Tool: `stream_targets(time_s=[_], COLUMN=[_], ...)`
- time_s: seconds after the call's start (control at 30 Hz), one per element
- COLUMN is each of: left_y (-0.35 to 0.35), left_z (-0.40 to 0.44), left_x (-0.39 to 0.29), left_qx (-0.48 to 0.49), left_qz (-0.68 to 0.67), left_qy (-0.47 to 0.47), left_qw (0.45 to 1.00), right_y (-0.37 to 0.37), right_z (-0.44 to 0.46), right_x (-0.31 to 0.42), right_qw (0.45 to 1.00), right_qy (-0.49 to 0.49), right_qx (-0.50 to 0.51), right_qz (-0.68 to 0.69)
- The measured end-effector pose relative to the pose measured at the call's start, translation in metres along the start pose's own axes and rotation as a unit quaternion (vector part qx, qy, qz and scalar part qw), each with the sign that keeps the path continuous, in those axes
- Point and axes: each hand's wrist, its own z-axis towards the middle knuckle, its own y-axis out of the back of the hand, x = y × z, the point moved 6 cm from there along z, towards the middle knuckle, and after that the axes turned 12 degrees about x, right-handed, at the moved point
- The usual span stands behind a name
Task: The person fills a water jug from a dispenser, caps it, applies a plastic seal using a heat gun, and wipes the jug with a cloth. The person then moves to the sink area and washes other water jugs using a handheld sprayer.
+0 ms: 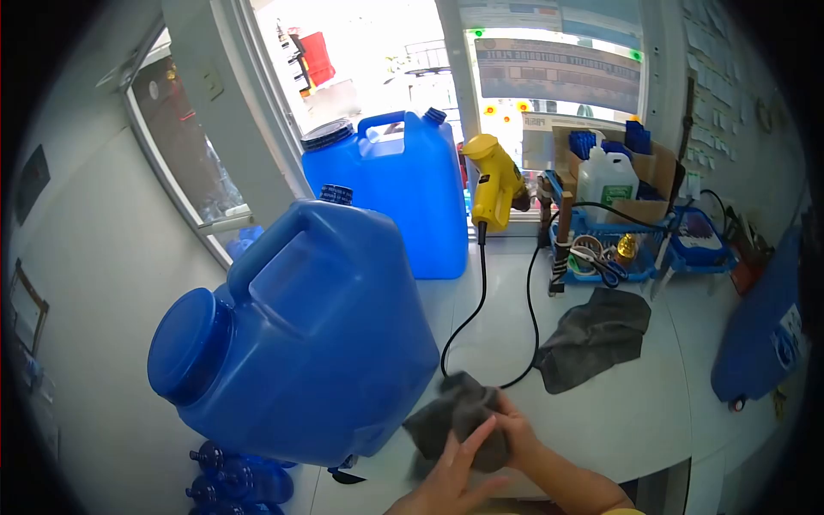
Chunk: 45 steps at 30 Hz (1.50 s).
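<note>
A dark grey cloth point(448, 418) is bunched up between my two hands over the front of the white table. My right hand point(515, 432) grips the cloth from its right side with curled fingers. My left hand point(457, 475) presses on its lower edge, fingers against the fabric and thumb side partly blurred. Just left of the cloth, a large blue water jug point(335, 335) lies tilted, its wide cap facing left and its small cap at the top. A second grey cloth point(596, 339) lies spread out to the right of my hands.
Another blue jug point(395, 215) stands upright by the window. A yellow heat gun point(495, 182) hangs on a stand, its black cord looping across the table point(618, 429). Behind are a blue basket point(648, 266) with scissors and tape, and a white bottle point(608, 184). Several blue bottles point(245, 481) sit lower left.
</note>
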Motion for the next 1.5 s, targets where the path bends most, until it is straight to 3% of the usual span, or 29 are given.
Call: stream_targets(time_s=[0.07, 0.1, 0.13, 0.17, 0.27, 0.3, 0.37, 0.4, 0.43, 0.47, 0.5, 0.53, 0.6, 0.63, 0.7, 0.77, 0.83, 0.9, 0.97, 1.03, 1.1, 1.17, 1.2, 1.23, 1.27, 1.33, 1.4, 1.43, 1.5], left_y=[-0.008, -0.004, 0.002, 0.006, 0.022, 0.030, 0.048, 0.056, 0.068, 0.083, 0.100, 0.118, 0.159, 0.181, 0.221, 0.239, 0.256, 0.257, 0.255, 0.250, 0.244, 0.237, 0.232, 0.229, 0.226, 0.216, 0.204, 0.200, 0.200], left_z=[0.004, 0.001, -0.003, -0.004, -0.005, -0.002, 0.012, 0.021, 0.028, 0.036, 0.044, 0.054, 0.077, 0.088, 0.106, 0.114, 0.116, 0.119, 0.115, 0.114, 0.107, 0.107, 0.105, 0.103, 0.101, 0.098, 0.095, 0.095, 0.089], left_x=[-0.005, -0.004, 0.000, 0.002, -0.014, -0.023, -0.051, -0.068, -0.080, -0.091, -0.102, -0.113, -0.128, -0.130, -0.117, -0.090, -0.056, -0.052, -0.053, -0.059, -0.066, -0.069, -0.072, -0.076, -0.080, -0.088, -0.101, -0.104, -0.099], left_qx=[0.026, 0.023, 0.013, 0.003, -0.063, -0.077, -0.090, -0.105, -0.129, -0.156, -0.184, -0.208, -0.292, -0.331, -0.394, -0.415, -0.398, -0.351, -0.360, -0.342, -0.330, -0.320, -0.318, -0.314, -0.315, -0.287, -0.280, -0.268, -0.275], left_qz=[0.005, 0.005, 0.014, 0.022, 0.070, 0.105, 0.203, 0.297, 0.333, 0.371, 0.428, 0.480, 0.458, 0.491, 0.517, 0.506, 0.592, 0.571, 0.584, 0.572, 0.561, 0.551, 0.539, 0.527, 0.525, 0.486, 0.469, 0.456, 0.457], left_qy=[-0.053, -0.046, -0.029, -0.015, 0.037, 0.048, 0.014, -0.022, -0.020, -0.014, 0.003, 0.020, 0.054, 0.067, 0.131, 0.170, 0.321, 0.385, 0.315, 0.321, 0.303, 0.286, 0.253, 0.219, 0.215, 0.177, 0.156, 0.134, 0.137], left_qw=[0.998, 0.999, 0.999, 1.000, 0.995, 0.990, 0.975, 0.949, 0.934, 0.915, 0.885, 0.852, 0.838, 0.803, 0.748, 0.737, 0.623, 0.634, 0.656, 0.673, 0.695, 0.716, 0.738, 0.759, 0.761, 0.807, 0.823, 0.838, 0.835], right_y=[0.052, 0.071, 0.072, 0.074, 0.154, 0.155, 0.194, 0.208, 0.180, 0.153, 0.131, 0.116, 0.116, 0.125, 0.143, 0.146, 0.154, 0.176, 0.192, 0.171, 0.120, 0.066, 0.056, 0.054, 0.046, 0.048, 0.062, 0.065, 0.087], right_z=[0.002, 0.010, 0.018, 0.030, 0.133, 0.160, 0.229, 0.257, 0.257, 0.246, 0.234, 0.223, 0.214, 0.211, 0.214, 0.180, 0.145, 0.113, 0.082, 0.050, 0.028, 0.023, 0.021, 0.019, 0.018, 0.030, 0.048, 0.052, 0.067], right_x=[0.025, 0.048, 0.083, 0.115, 0.127, 0.131, 0.119, 0.102, 0.089, 0.071, 0.056, 0.050, 0.056, 0.064, 0.067, 0.078, 0.092, 0.117, 0.148, 0.177, 0.207, 0.317, 0.366, 0.413, 0.454, 0.512, 0.549, 0.562, 0.585], right_qw=[0.997, 0.990, 0.987, 0.958, 0.977, 0.953, 0.841, 0.838, 0.729, 0.561, 0.447, 0.382, 0.370, 0.368, 0.445, 0.437, 0.501, 0.483, 0.415, 0.404, 0.410, 0.381, 0.505, 0.454, 0.362, 0.144, 0.047, 0.047, 0.099], right_qy=[0.060, 0.083, 0.133, 0.199, 0.175, 0.140, 0.273, 0.214, 0.207, 0.216, 0.226, 0.238, 0.252, 0.251, 0.201, 0.225, 0.129, 0.089, -0.042, -0.077, 0.055, 0.213, 0.219, 0.269, 0.384, 0.319, 0.246, 0.249, 0.116], right_qx=[-0.035, -0.041, -0.055, -0.175, -0.105, -0.174, -0.192, -0.144, -0.139, -0.145, -0.133, -0.115, -0.064, -0.059, 0.086, 0.091, 0.137, 0.087, -0.049, -0.056, 0.036, 0.006, -0.061, -0.167, -0.196, -0.292, -0.363, -0.360, -0.366], right_qz=[0.019, 0.107, 0.072, -0.111, -0.061, -0.207, -0.425, -0.482, -0.638, -0.786, -0.855, -0.886, -0.892, -0.893, -0.868, -0.866, -0.845, -0.867, -0.907, -0.910, -0.910, -0.900, -0.832, -0.833, -0.827, -0.890, -0.898, -0.898, -0.918])
